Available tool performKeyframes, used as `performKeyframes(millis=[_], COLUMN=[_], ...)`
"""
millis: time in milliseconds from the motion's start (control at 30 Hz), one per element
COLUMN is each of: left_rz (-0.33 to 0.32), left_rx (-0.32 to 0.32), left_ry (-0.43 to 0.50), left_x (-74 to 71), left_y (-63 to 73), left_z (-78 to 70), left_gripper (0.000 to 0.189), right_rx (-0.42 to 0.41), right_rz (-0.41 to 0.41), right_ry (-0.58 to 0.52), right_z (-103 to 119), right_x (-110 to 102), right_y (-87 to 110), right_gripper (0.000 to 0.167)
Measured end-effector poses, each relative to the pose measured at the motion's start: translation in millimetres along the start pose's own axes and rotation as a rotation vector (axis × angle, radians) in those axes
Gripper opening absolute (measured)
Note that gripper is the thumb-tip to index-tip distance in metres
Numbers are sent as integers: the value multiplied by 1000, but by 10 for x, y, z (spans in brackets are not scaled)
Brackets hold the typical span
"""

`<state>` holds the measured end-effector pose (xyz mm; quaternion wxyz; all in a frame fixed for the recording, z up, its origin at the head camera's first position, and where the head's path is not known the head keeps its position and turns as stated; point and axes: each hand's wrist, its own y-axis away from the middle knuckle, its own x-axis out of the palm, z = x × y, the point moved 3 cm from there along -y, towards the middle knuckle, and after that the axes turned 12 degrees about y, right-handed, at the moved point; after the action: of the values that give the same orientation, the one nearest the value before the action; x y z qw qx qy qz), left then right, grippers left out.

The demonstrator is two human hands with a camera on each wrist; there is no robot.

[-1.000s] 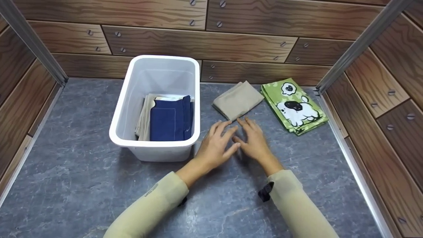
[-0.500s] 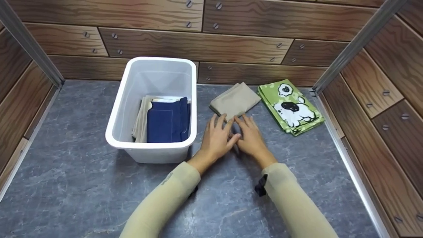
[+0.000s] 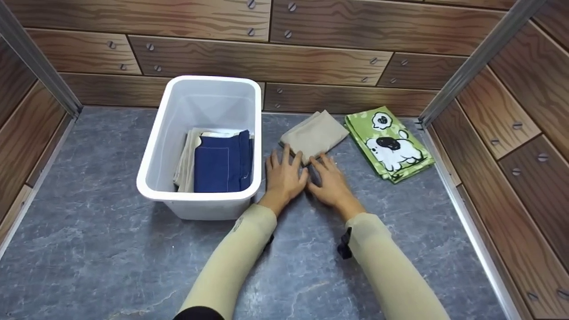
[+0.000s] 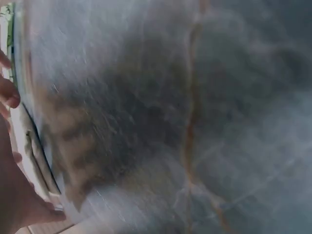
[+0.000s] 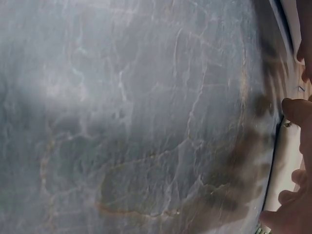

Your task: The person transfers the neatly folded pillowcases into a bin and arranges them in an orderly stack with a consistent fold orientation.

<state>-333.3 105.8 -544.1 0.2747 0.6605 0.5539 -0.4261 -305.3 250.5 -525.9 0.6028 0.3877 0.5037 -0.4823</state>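
Observation:
A folded beige cloth (image 3: 316, 134) lies on the grey marbled surface near the back wall. My left hand (image 3: 284, 178) reaches to its near left edge, fingers spread and fingertips right at the cloth. Beside it, my right hand (image 3: 331, 183) has its fingertips at the near right edge, thumb turned toward the left hand. Neither hand grips anything. In the left wrist view, the left hand (image 4: 19, 197) shows at the left margin with the beige cloth (image 4: 35, 151) beyond. The right wrist view has the right hand (image 5: 303, 131) at its right margin.
Left of the hands stands a white plastic bin (image 3: 209, 195) holding a folded navy cloth (image 3: 218, 164) and beige cloths (image 3: 186, 162). A folded green cloth (image 3: 364, 133) with a white dog print lies at the right. Wood-patterned walls (image 3: 329, 60) enclose the surface.
My left hand has moved forward and left to the cloth's near left edge, fingers spreading. The right hand has come slightly forward, and the hands are farther apart. The cloth looks unchanged.

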Motion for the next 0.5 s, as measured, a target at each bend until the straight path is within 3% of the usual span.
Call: performKeyframes(millis=[233, 500], left_rz=[33, 107], left_rx=[-15, -15], left_ry=[-121, -130], left_x=[48, 65], left_y=[-115, -137], left_z=[138, 117], left_gripper=[60, 58], right_rx=[11, 18], right_rz=[69, 86], right_ry=[9, 13], right_z=[29, 21], right_x=[55, 90], right_y=[-58, -85], right_gripper=[71, 70])
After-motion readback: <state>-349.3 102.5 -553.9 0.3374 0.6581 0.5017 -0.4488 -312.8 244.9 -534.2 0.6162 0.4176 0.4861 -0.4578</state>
